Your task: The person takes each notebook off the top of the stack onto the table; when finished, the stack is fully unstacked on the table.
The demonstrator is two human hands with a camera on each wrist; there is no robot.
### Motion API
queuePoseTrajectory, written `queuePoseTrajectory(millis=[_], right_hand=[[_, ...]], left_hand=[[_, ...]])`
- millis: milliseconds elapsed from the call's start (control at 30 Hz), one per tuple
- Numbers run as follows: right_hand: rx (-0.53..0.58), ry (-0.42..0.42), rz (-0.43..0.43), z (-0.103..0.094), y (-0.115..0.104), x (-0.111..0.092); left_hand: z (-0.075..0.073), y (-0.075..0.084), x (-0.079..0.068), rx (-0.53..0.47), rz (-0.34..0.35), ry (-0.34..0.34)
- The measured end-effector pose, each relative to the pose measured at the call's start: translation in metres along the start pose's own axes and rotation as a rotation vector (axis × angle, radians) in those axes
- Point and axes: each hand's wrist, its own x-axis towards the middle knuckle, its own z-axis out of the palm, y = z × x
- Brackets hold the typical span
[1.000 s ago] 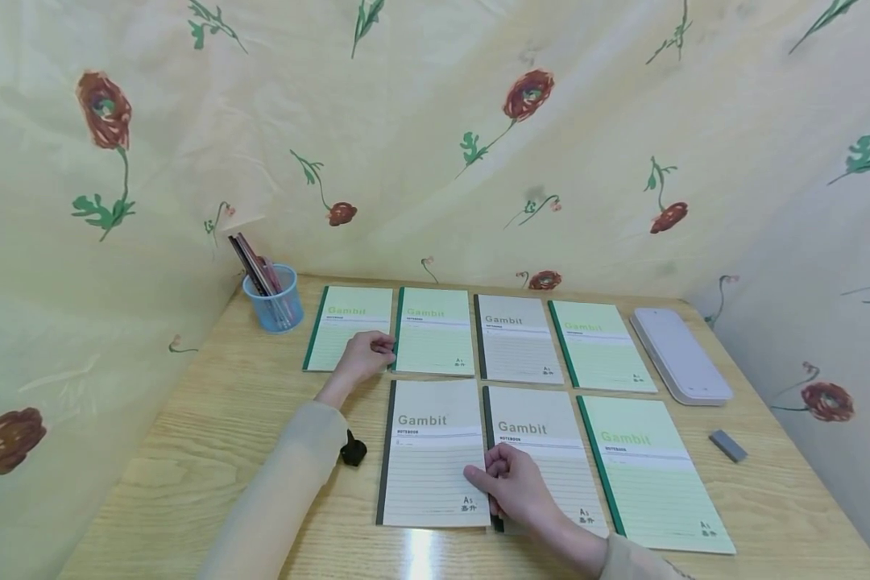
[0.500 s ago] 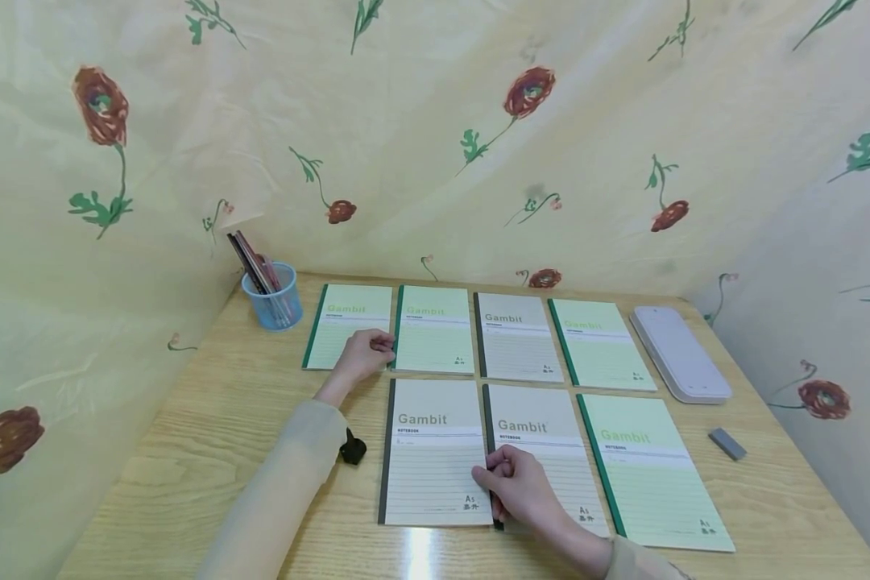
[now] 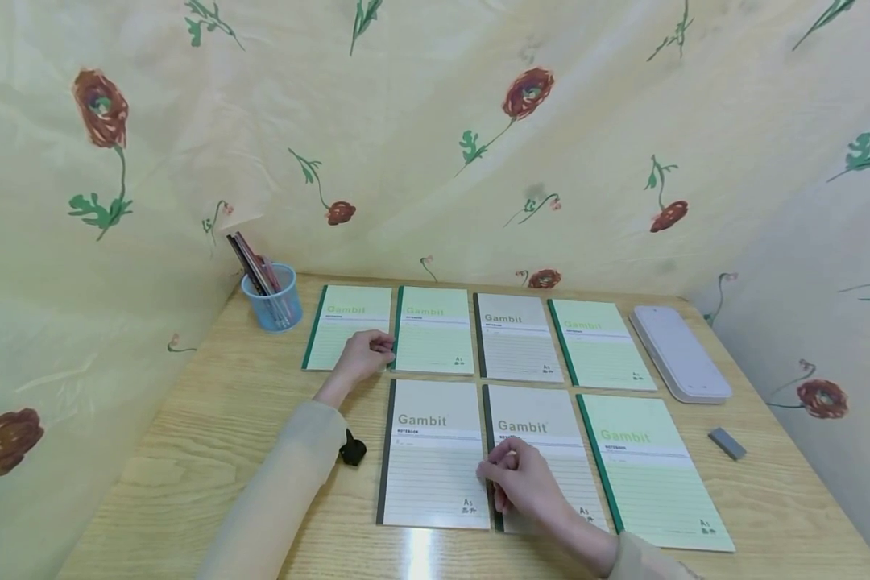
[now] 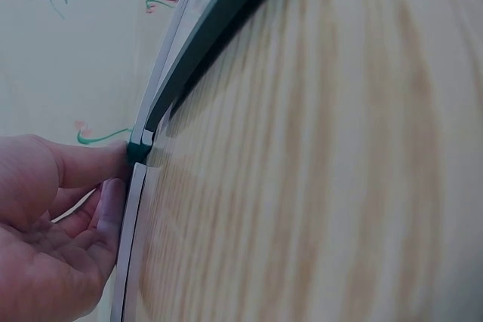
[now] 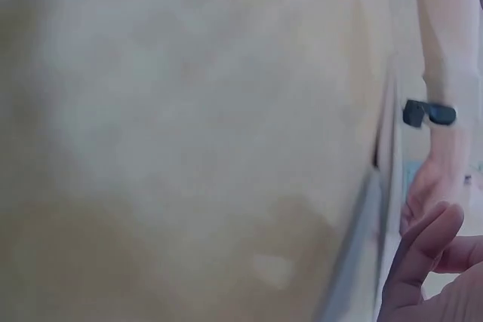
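Observation:
My left hand [image 3: 365,354] rests over the lower right corner of the far-left green notebook [image 3: 351,314]. Its fingers are loosely bent, and in the left wrist view a fingertip touches the green spine [image 4: 137,147] of the neighbouring green notebook [image 3: 435,330]. In front, my right hand [image 3: 525,483] hovers over the left side of the middle grey-white notebook [image 3: 551,443]. Its thumb and fingers are bent near each other with nothing visible between them. Beside it, at the left, lies another grey-white notebook [image 3: 435,475], spine to the left.
The back row continues with a grey-white notebook [image 3: 518,346] and a green one [image 3: 602,354]. A green notebook [image 3: 656,483] ends the front row. Around them are a pale case [image 3: 681,354], a grey eraser [image 3: 727,444] and a blue pen cup [image 3: 275,306]. Patterned cloth [image 3: 435,145] hangs behind.
My right hand has let go of the front-left notebook's right edge and lifted, shifting slightly right. That notebook has moved only slightly. My left hand stays in place.

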Motion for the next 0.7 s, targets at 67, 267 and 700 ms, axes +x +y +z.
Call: queuePoseTrajectory(millis=[67, 267, 700], right_hand=[[-0.001, 0.033, 0.01, -0.004, -0.004, 0.006], [-0.007, 0.085, 0.01, -0.018, -0.017, 0.035], [-0.141, 0.024, -0.046, -0.043, -0.036, 0.118]], left_hand=[[0.001, 0.0, 0.0, 0.001, -0.002, -0.001], [0.001, 0.0, 0.001, 0.003, -0.006, -0.003], [0.0, 0.002, -0.001, -0.006, 0.005, 0.0]])
